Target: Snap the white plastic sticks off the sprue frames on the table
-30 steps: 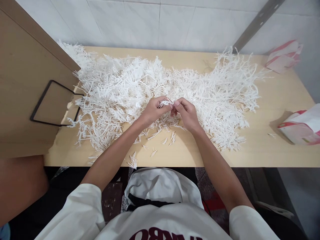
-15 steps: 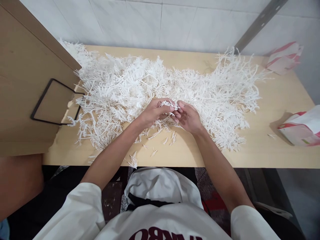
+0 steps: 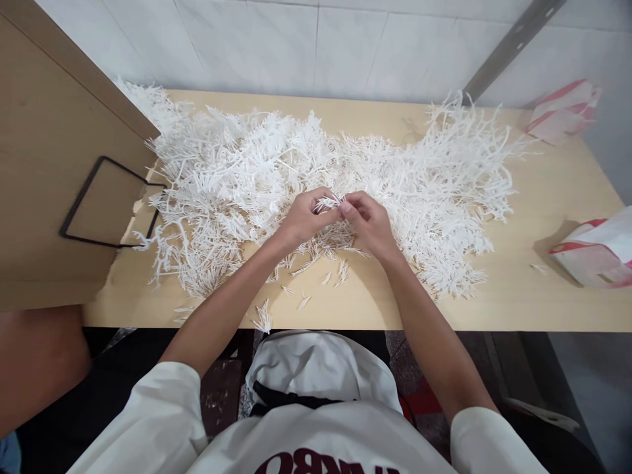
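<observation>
A long pile of white branched plastic-looking sprigs [image 3: 247, 164] spreads over the wooden tabletop [image 3: 523, 289]. Over its front middle, my left hand [image 3: 309, 214] is closed around a small bunch of white sprigs [image 3: 326, 203], whose tips stick out between thumb and fingers. My right hand [image 3: 368, 220] meets it from the right, thumb and forefinger pinched together at the bunch's end. The fingertips of both hands touch or nearly touch. What exactly the right fingers pinch is too small to make out. Several loose sprigs [image 3: 263, 317] lie near the table's front edge.
A cardboard sheet or box [image 3: 64, 151] stands at the left, a black wire frame [image 3: 74, 217] against it. Two red-and-white packets [image 3: 592, 253] are on the right. A tiled wall [image 3: 296, 49] and a metal post [image 3: 513, 49] rise behind. Another person's limb [image 3: 42, 365] shows lower left.
My right hand has turned over from a half-open, palm-showing pose and closed into a pinch against the left fingertips. My left hand still holds its bunch.
</observation>
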`<control>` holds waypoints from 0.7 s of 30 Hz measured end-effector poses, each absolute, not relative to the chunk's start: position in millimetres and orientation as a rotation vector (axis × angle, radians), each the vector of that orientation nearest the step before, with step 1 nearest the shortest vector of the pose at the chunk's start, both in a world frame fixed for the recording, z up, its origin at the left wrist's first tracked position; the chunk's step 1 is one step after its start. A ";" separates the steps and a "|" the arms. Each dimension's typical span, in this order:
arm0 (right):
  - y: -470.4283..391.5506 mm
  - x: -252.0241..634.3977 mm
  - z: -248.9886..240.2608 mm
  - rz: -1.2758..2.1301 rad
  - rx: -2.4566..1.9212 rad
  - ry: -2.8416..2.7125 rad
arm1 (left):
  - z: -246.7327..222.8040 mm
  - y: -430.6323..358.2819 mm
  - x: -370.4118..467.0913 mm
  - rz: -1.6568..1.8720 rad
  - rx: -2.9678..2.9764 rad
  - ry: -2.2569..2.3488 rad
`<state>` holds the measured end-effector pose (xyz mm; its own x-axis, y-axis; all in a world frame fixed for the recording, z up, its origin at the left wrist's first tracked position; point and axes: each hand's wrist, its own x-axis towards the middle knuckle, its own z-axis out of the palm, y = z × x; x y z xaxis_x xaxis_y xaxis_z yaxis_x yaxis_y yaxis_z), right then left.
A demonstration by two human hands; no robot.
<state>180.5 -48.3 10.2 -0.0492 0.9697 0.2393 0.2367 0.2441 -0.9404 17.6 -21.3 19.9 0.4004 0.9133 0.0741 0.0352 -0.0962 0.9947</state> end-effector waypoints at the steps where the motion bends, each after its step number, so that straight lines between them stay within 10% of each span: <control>1: -48.3 180.9 9.9 0.874 -1.194 -1.576 | 19.7 -21.8 17.8 0.929 1.522 0.904; 21: -52.9 167.3 -12.9 -0.154 -1.502 -1.726 | 25.6 -36.9 27.7 1.054 1.729 1.163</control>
